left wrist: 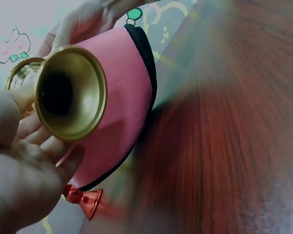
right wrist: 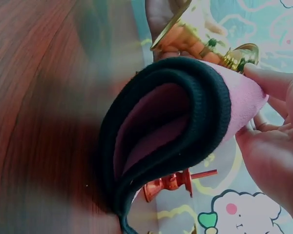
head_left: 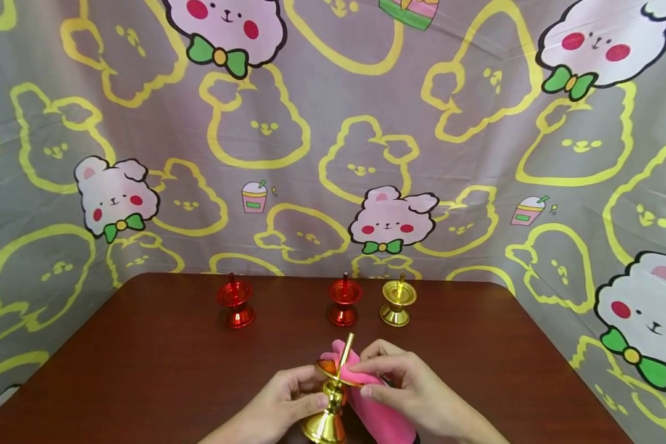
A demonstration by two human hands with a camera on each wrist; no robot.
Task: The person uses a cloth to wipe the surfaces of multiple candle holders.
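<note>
Close to the front of the table, my left hand grips a shiny gold candle holder round its narrow stem. The holder is lifted and leaning, with its thin upright tube pointing up. My right hand pinches a pink cloth with black edging and presses it on the upper dish beside the tube. In the left wrist view the hollow underside of the gold base faces the camera. The cloth hangs folded in a loop below the right fingers in the right wrist view.
Along the far part of the brown table stand a red candle holder to the left, another red candle holder near the middle and a gold candle holder right of it. A patterned curtain hangs behind and at both sides.
</note>
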